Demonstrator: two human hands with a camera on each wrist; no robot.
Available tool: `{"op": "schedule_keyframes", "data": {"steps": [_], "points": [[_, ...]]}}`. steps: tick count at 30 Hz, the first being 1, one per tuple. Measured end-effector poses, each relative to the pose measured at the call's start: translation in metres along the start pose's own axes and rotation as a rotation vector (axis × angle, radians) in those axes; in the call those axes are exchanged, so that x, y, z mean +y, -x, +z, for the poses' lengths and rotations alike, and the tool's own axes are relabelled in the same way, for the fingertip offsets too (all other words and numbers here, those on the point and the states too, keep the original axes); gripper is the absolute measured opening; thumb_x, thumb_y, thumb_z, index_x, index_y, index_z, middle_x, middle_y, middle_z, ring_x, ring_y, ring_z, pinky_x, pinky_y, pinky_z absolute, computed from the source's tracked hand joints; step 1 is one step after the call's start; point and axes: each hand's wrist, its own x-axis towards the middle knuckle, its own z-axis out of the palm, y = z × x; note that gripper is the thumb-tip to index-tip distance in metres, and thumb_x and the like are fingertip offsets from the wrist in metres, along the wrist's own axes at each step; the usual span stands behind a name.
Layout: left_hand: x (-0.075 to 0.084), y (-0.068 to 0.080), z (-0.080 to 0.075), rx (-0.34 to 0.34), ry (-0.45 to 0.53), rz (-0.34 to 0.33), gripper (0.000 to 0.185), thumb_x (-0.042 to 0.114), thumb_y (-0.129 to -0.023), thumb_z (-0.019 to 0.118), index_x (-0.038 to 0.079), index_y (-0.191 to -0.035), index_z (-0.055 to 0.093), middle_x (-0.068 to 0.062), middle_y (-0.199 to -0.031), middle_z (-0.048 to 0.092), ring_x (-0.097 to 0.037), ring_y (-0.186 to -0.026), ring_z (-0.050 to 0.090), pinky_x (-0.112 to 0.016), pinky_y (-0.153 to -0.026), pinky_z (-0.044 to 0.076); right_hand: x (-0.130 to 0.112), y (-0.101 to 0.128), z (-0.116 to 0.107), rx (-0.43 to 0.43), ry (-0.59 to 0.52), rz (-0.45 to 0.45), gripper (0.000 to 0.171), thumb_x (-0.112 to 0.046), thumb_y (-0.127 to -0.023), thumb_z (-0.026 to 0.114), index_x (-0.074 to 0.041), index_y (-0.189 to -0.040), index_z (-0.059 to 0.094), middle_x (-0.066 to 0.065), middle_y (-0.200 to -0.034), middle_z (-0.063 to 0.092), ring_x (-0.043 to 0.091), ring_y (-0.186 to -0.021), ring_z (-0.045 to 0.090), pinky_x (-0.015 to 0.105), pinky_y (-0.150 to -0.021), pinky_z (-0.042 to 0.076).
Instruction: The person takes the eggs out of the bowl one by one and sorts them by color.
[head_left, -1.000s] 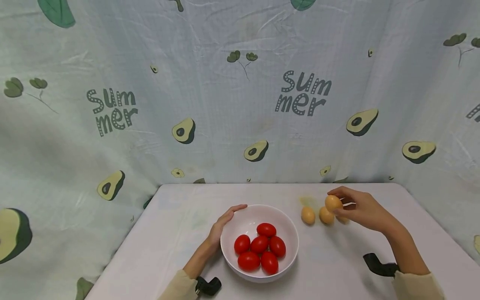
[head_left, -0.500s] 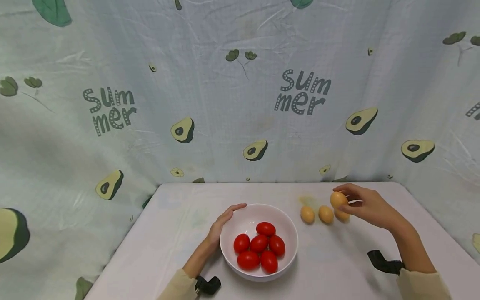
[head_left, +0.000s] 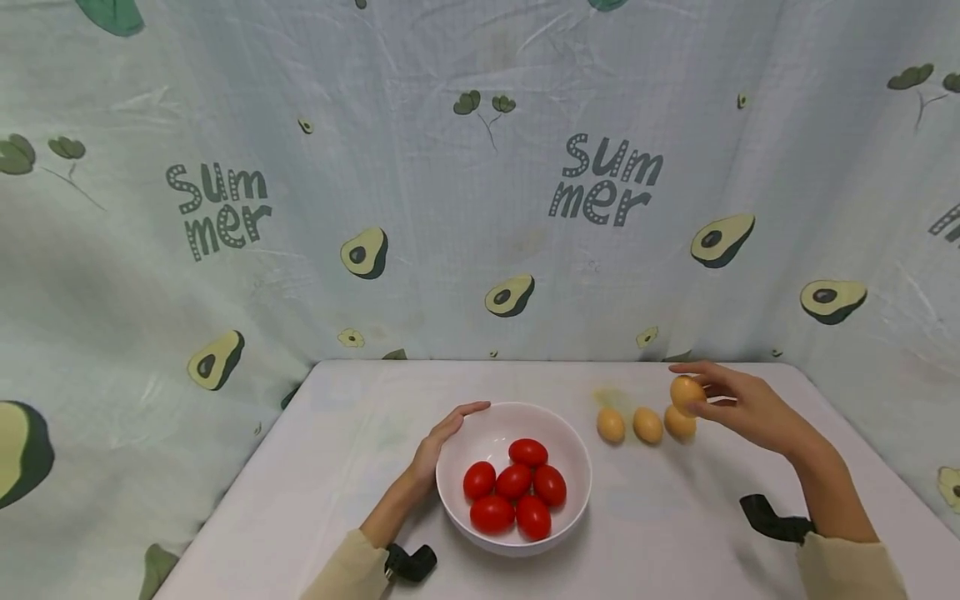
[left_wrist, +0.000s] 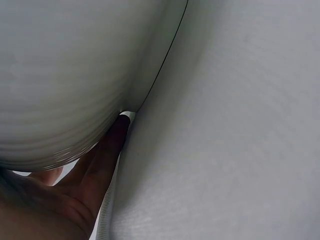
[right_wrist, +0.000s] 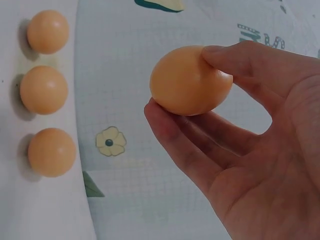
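The left wrist view gave almost nothing away: a pale curved wall filled the upper left of the frame, blank counter the right, and one dark fingertip of the left hand pressed where they met, the rest cut off at the lower left corner. From the head view it read plainly: the left hand lay with straight, relaxed fingers against the left rim of the white bowl, just below centre frame, gripping nothing.

In the bowl, six red tomatoes were huddled together, overlapping, so the lower ones were partly hidden by their neighbours.

Right of centre, the right hand pinched one orange egg, its grip clamped on it between thumb and fingers, lifted clear of the counter. The right wrist view showed it best: the egg sat in the upper middle of the frame, thumb on top, fingers beneath, its long axis running roughly left to right across that frame, tilted slightly. Which end was the narrower one was hard to tell.

Three more orange eggs lay in a column down the left edge of that view, close but apart. In the head view they formed a row right of the bowl, the rightmost partly tucked under the held egg.

A black strap showed at the right wrist, another at the left, both cut off by beige sleeves.
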Motion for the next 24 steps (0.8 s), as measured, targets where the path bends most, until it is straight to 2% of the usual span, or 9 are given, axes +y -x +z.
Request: {"op": "schedule_keyframes", "data": {"steps": [3,5,10,16,19,21,24], "points": [[0.001,-0.001,0.000,0.013,-0.001,0.005,0.055,0.034,-0.112,0.018,0.012,-0.159,0.036,-0.016,-0.164,0.038,-0.022,-0.134,0.055,-0.026,-0.104,0.054,0.003,0.000,0.000,0.011,0.004,-0.019,0.042,-0.024,-0.098,0.072,-0.023,-0.139,0.064,0.004,-0.127,0.072,-0.016,-0.111,0.054,0.012,-0.090,0.050],[0.001,-0.001,0.000,0.023,-0.002,0.003,0.055,0.034,-0.111,0.019,0.012,-0.158,0.037,-0.016,-0.163,0.039,-0.021,-0.133,0.055,-0.026,-0.103,0.054,0.004,0.000,0.000,-0.001,-0.020,-0.003,0.040,-0.024,-0.099,0.070,-0.024,-0.139,0.064,0.003,-0.128,0.072,-0.014,-0.110,0.056,0.013,-0.089,0.051],[0.000,-0.002,0.001,0.004,0.005,-0.002,0.055,0.033,-0.112,0.018,0.011,-0.160,0.035,-0.017,-0.164,0.037,-0.021,-0.134,0.055,-0.026,-0.104,0.054,0.006,0.002,-0.001,-0.038,-0.059,0.024,0.039,-0.022,-0.102,0.065,-0.016,-0.141,0.062,0.010,-0.129,0.070,-0.009,-0.107,0.061,0.021,-0.083,0.056],[-0.001,0.000,0.001,0.010,-0.007,0.007,0.055,0.034,-0.112,0.019,0.013,-0.159,0.036,-0.016,-0.164,0.038,-0.025,-0.136,0.055,-0.027,-0.103,0.055,0.009,0.001,-0.001,-0.013,0.000,0.062,0.040,-0.024,-0.100,0.069,-0.019,-0.139,0.062,0.010,-0.131,0.069,-0.016,-0.108,0.050,0.021,-0.087,0.052],[-0.001,0.000,0.001,0.007,-0.007,0.009,0.055,0.033,-0.112,0.019,0.012,-0.159,0.036,-0.017,-0.164,0.038,-0.025,-0.136,0.055,-0.027,-0.104,0.055,0.011,0.001,-0.001,-0.013,0.016,0.086,0.044,-0.023,-0.098,0.072,-0.015,-0.139,0.061,0.013,-0.129,0.069,-0.002,-0.109,0.058,0.021,-0.083,0.054],[-0.001,0.000,0.001,0.005,-0.006,0.010,0.055,0.033,-0.112,0.019,0.012,-0.159,0.035,-0.017,-0.164,0.037,-0.025,-0.136,0.055,-0.027,-0.104,0.055,0.013,0.001,0.000,-0.010,0.024,0.101,0.046,-0.022,-0.097,0.073,-0.012,-0.140,0.059,0.017,-0.129,0.068,0.015,-0.112,0.064,0.020,-0.080,0.054],[-0.001,0.000,0.001,0.006,-0.007,0.011,0.055,0.033,-0.112,0.019,0.012,-0.159,0.035,-0.017,-0.164,0.037,-0.023,-0.135,0.056,-0.027,-0.103,0.055,0.014,0.001,0.000,-0.006,0.021,0.121,0.048,-0.019,-0.096,0.073,-0.009,-0.141,0.058,0.022,-0.131,0.065,0.041,-0.116,0.064,0.019,-0.079,0.053]]}}
